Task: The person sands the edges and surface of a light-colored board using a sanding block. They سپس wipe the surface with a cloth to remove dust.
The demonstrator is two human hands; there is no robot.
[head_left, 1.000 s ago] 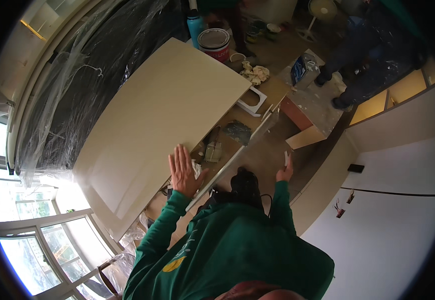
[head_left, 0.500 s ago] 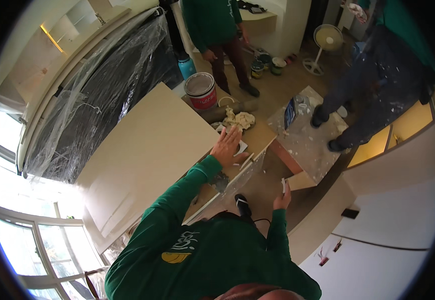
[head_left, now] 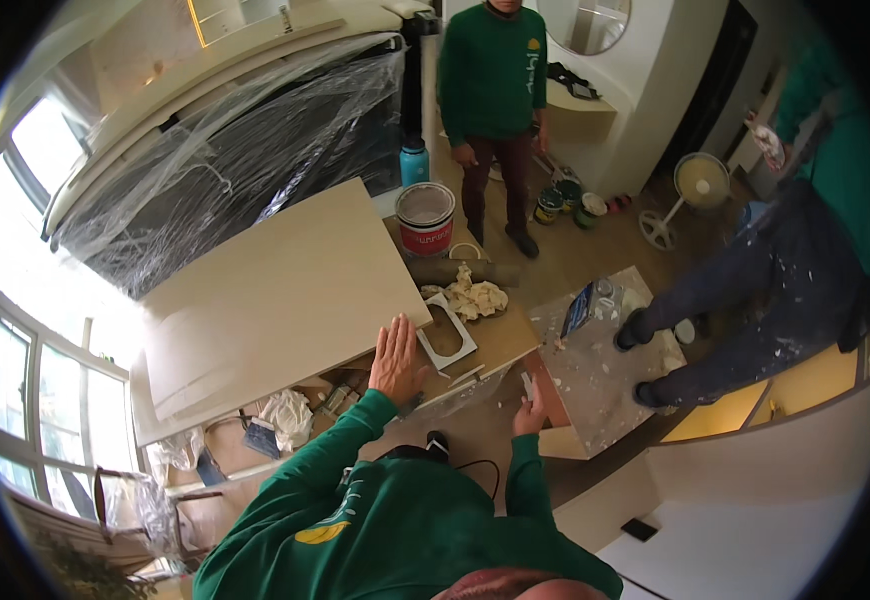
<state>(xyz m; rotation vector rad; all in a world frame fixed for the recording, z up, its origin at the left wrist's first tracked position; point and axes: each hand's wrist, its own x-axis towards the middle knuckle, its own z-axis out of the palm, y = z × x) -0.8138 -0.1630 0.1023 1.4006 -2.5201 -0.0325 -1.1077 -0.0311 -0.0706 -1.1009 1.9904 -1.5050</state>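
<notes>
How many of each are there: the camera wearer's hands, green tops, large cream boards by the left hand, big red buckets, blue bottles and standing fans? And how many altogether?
Left hand and right hand: 2
Green tops: 3
Large cream board: 1
Big red bucket: 1
Blue bottle: 1
Standing fan: 1
Total: 9

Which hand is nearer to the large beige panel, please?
Left: the left hand is at the lower-right corner of the panel; the right hand is apart, farther right.
</notes>
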